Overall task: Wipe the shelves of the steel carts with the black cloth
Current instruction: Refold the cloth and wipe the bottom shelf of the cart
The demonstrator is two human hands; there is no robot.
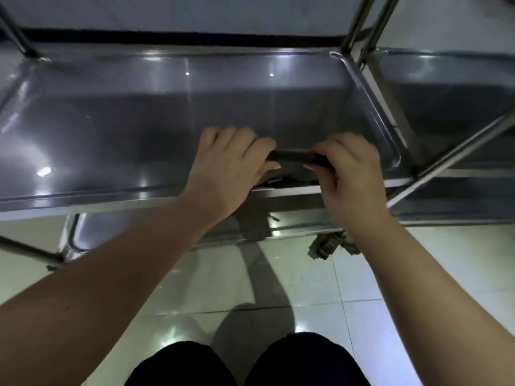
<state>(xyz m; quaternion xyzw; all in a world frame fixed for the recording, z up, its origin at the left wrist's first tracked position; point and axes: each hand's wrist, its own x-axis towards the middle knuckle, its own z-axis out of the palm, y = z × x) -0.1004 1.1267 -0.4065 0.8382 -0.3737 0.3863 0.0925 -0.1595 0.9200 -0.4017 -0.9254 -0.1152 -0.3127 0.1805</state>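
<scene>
A: So, how does it stand?
B: Above the near edge of the cart shelf (195, 121), the left hand (225, 168) and the right hand (351, 174) each pinch one end of the black cloth (292, 157).
A: What risk?
B: If one pinch loosens, it may slip down to the floor (195, 288).

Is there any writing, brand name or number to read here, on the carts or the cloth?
None can be read. The steel shelf, the black cloth pinched between left hand and right hand, and the floor tiles show no words, labels or numbers.
</scene>
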